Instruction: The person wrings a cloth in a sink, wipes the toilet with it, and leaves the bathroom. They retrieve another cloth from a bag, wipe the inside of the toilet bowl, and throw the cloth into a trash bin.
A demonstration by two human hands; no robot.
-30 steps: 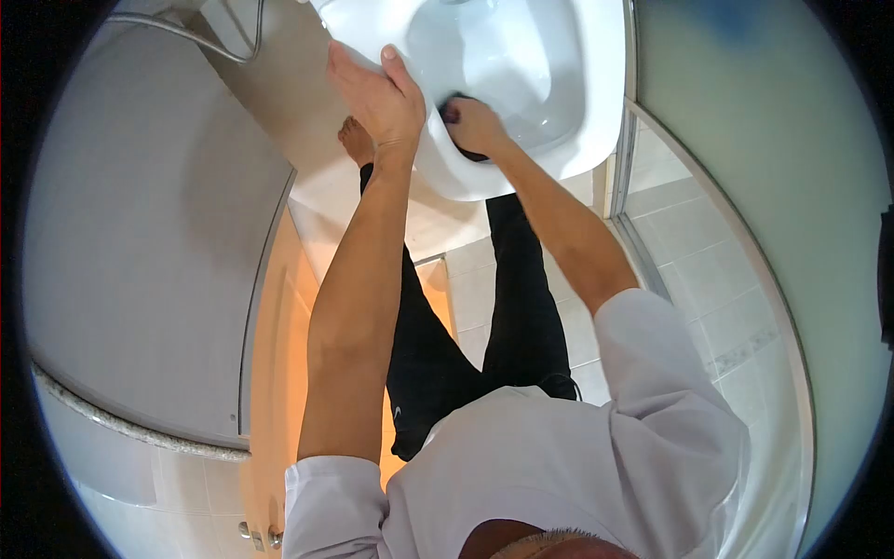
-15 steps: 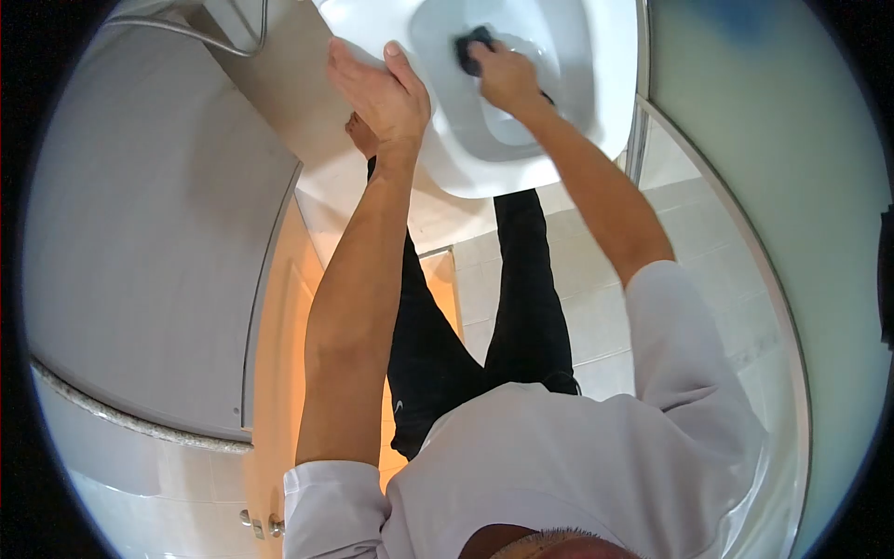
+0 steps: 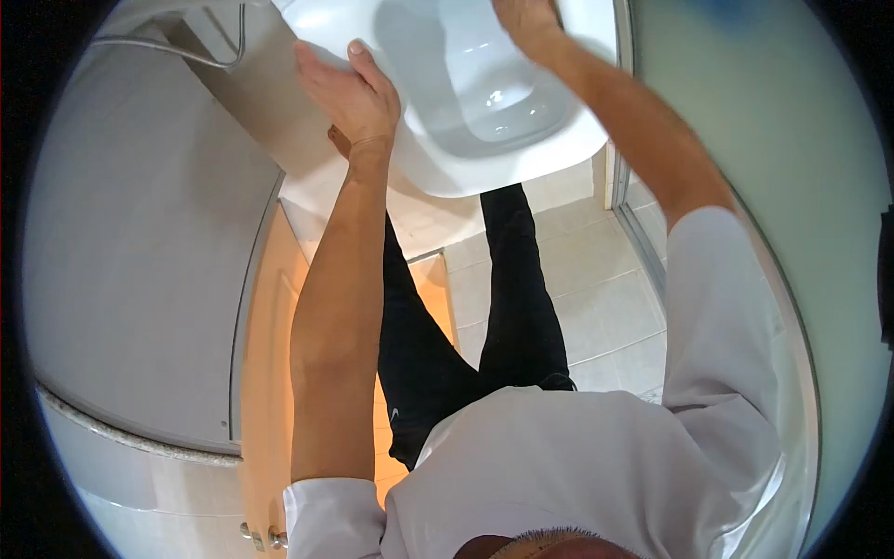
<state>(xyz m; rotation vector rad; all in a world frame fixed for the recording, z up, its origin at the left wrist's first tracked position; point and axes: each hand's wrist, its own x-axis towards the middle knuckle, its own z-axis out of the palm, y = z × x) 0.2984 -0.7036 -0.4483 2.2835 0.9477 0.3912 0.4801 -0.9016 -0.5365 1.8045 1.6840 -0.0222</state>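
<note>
A white washbasin (image 3: 438,175) with a wet, shiny bowl fills the top middle of the head view. My left hand (image 3: 352,93) lies against its left outer side, fingers stretched out and thumb apart, holding nothing. Over the upper right part of the bowl is my right hand (image 3: 529,26), bent inward, with its fingertips cut off by the top of the view. A dark edge beside the hand fits the black cloth seen in it a moment earlier; most of that cloth is out of sight.
A frosted glass panel (image 3: 745,121) stands along the right, with a metal frame beside the basin. At left are a grey panel (image 3: 140,242) and a metal hose (image 3: 177,44). An orange-lit door (image 3: 265,373) with a knob stands lower left, above pale floor tiles (image 3: 605,279).
My right hand has moved up and slightly right, out of the bowl's middle, taking the black cloth with it. The view has shifted a little; my left hand stays at the basin's side.
</note>
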